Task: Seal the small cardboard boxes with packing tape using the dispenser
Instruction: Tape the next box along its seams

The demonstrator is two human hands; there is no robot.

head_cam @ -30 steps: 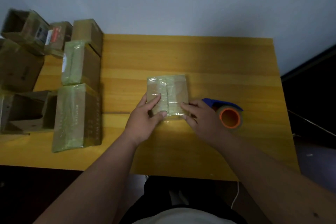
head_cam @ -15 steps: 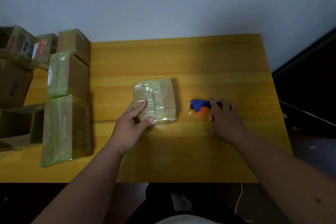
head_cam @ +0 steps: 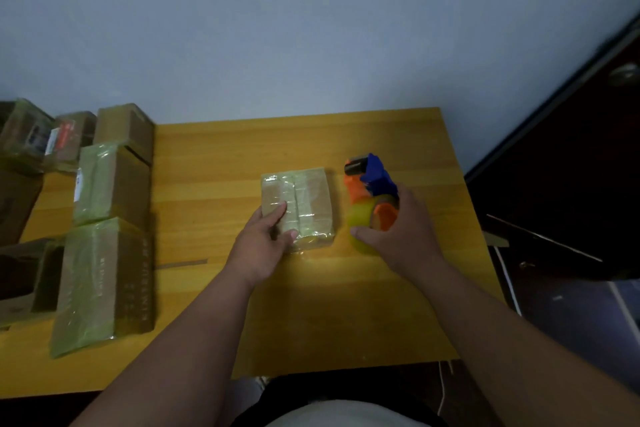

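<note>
A small cardboard box [head_cam: 311,198] wrapped in shiny tape lies flat in the middle of the wooden table [head_cam: 381,305]. My left hand [head_cam: 263,243] holds its near left corner, fingers on top and thumb against the near edge. Just right of the box, my right hand [head_cam: 405,232] grips a blue and orange tape dispenser [head_cam: 370,184] with a yellowish tape roll, lifted off the table and tilted with its roller end pointing away from me.
Several cardboard boxes [head_cam: 104,281] stand along the table's left side, some wrapped in tape, some open. A strip of tape [head_cam: 183,263] lies on the table near them. A dark door [head_cam: 571,166] is on the right.
My right hand left the box, reached right to the dispenser and has picked it up, bringing it beside the box. My left hand stayed on the box. The camera tilted up.
</note>
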